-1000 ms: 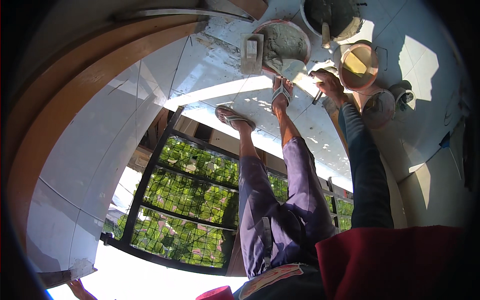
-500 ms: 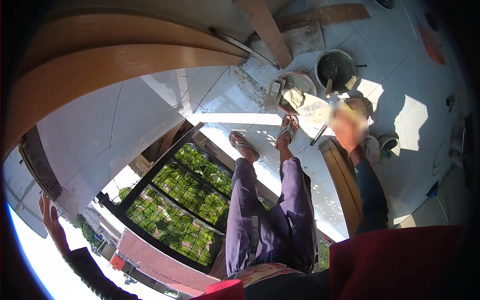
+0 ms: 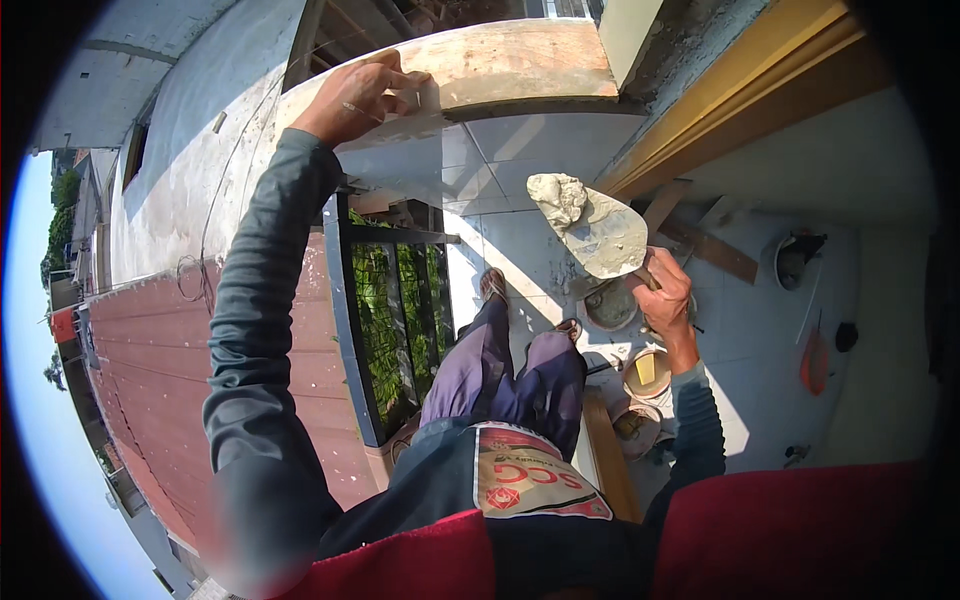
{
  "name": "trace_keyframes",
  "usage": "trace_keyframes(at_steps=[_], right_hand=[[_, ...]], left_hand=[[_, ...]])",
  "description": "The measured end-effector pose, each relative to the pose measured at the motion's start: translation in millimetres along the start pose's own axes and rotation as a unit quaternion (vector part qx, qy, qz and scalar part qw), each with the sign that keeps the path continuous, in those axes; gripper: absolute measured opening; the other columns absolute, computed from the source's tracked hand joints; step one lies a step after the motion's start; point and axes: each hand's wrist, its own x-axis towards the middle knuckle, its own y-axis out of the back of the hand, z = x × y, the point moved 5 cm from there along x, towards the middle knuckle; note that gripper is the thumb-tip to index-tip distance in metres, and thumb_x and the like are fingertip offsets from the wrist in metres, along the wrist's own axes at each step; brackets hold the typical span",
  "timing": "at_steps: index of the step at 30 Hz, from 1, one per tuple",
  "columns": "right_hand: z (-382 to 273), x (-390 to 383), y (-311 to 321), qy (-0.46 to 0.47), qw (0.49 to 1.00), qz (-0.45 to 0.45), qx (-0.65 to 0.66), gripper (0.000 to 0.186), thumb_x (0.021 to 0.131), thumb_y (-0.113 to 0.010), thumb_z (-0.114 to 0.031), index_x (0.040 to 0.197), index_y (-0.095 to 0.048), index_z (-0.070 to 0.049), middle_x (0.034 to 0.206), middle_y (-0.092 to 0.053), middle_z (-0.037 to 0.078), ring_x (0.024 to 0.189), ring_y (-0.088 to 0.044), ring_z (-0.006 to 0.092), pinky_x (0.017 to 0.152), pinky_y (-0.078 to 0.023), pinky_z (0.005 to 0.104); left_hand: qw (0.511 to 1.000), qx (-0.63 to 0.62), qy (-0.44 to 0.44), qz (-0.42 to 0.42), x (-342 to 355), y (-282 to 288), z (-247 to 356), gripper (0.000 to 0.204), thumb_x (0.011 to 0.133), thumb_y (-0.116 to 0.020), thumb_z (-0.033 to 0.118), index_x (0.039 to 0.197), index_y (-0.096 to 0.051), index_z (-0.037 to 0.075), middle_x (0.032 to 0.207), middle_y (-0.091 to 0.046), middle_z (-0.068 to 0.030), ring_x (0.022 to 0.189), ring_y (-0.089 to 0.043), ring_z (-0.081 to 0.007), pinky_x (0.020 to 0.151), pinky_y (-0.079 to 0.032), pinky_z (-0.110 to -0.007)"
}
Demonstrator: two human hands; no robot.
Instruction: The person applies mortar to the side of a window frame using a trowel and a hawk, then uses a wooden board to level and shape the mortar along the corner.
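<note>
In my right hand (image 3: 665, 297) is the handle of a trowel (image 3: 612, 238), my fingers wrapped round it. A thick lump of pale wet mortar (image 3: 558, 198) sits towards the far end of its blade, held up above the floor. My left hand (image 3: 358, 98), a ring on one finger, rests at the edge of a tan, stained ledge (image 3: 530, 62) on top of a tiled low wall (image 3: 550, 135). Its fingers are bent but apart, touching the edge; their undersides are hidden.
Below the trowel stand a mortar basin (image 3: 610, 305), a bowl with a yellow sponge (image 3: 647, 372) and another bucket (image 3: 635, 425). A dark metal railing (image 3: 350, 330) is left of my legs, above plants. An orange-brown frame (image 3: 740, 95) slants at the right.
My right hand has risen from low among the buckets, now holding up the loaded trowel. My left hand has moved from the far left onto the ledge. The view has turned left.
</note>
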Motion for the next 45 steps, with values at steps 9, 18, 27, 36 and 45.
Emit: trace_keyframes(at_steps=[9, 18, 27, 36, 45], right_hand=[[-29.9, 108.7, -41.8, 0.149, 0.974, -0.13, -0.111, 0.015, 0.078, -0.076, -0.008, 0.092, -0.071, -0.004, 0.1, -0.068, 0.014, 0.083, -0.066, 0.0303, 0.069, -0.054, 0.0387], [-35.3, 161.8, -22.7, -0.145, 0.955, -0.259, -0.009, 0.032, 0.088, -0.072, -0.021, 0.11, -0.068, 0.001, 0.09, -0.069, 0.019, 0.074, -0.064, 0.0289, 0.068, -0.051, 0.0358], [-54.6, 165.8, -19.8, -0.075, 0.975, -0.21, 0.02, 0.022, 0.086, -0.075, -0.012, 0.099, -0.067, 0.005, 0.084, -0.066, 0.016, 0.068, -0.061, 0.0251, 0.063, -0.048, 0.0334], [-39.8, 142.6, 8.5, -0.058, 0.984, -0.166, 0.022, 0.023, 0.085, -0.075, -0.008, 0.101, -0.067, 0.006, 0.085, -0.068, 0.017, 0.072, -0.064, 0.025, 0.067, -0.051, 0.0324], [-6.8, 157.2, 8.5, -0.21, 0.936, -0.28, 0.024, 0.026, 0.09, -0.071, -0.019, 0.105, -0.067, 0.002, 0.073, -0.059, 0.006, 0.06, -0.054, 0.0115, 0.057, -0.045, 0.0294]], left_hand=[[0.999, 0.028, 0.005, 0.031, 23.0, -4.3, -0.1, 0.035, 0.063, -0.087, 0.014, 0.097, -0.08, 0.021, 0.092, -0.072, -0.003, 0.086, -0.07, -0.0273, 0.074, -0.053, -0.042], [0.998, 0.011, -0.014, 0.064, 18.5, -11.5, -2.0, 0.036, 0.065, -0.084, 0.01, 0.099, -0.078, 0.022, 0.095, -0.074, -0.0013, 0.085, -0.071, -0.0243, 0.075, -0.048, -0.046], [0.996, 0.016, 0.005, 0.09, 14.3, -4.5, 1.9, 0.039, 0.062, -0.083, 0.01, 0.1, -0.078, 0.018, 0.091, -0.069, -0.0021, 0.083, -0.069, -0.0271, 0.076, -0.049, -0.044], [0.993, 0.065, 0.013, 0.102, 13.8, -8.2, 8.8, 0.041, 0.071, -0.083, 0.013, 0.108, -0.072, 0.027, 0.106, -0.067, 0.0031, 0.091, -0.069, -0.0238, 0.083, -0.045, -0.05], [0.987, 0.145, -0.019, 0.064, 23.5, -28.6, 3.0, 0.069, 0.069, -0.086, 0.01, 0.129, -0.067, 0.038, 0.104, -0.069, -0.0044, 0.088, -0.069, -0.0211, 0.079, -0.055, -0.038]])
